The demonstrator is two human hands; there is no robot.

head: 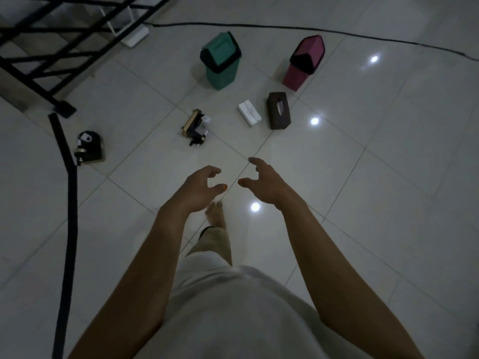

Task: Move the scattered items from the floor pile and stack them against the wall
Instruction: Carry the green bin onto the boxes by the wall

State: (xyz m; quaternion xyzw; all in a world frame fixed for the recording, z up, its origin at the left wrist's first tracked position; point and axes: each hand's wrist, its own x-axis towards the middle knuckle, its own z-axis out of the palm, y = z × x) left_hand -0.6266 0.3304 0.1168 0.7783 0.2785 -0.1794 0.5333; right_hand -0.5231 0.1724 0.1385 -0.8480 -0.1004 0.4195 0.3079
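On the pale tiled floor ahead stand a green swing-lid bin [220, 60] and a pink swing-lid bin [303, 62]. Nearer lie a brown tissue box [278, 110], a white box [249, 113] beside it, and a small dark-and-gold object [196, 126] to their left. Another dark object [89, 147] sits far left. My left hand [200, 189] and my right hand [265, 183] hover side by side in mid-air, short of the items, fingers loosely curled and holding nothing.
A black metal railing [51, 42] runs across the upper left, with a black strap [68, 182] trailing down the left side. A black cable [311, 29] crosses the far floor. A white device [136, 37] lies by the railing. My bare foot [215, 213] is below the hands.
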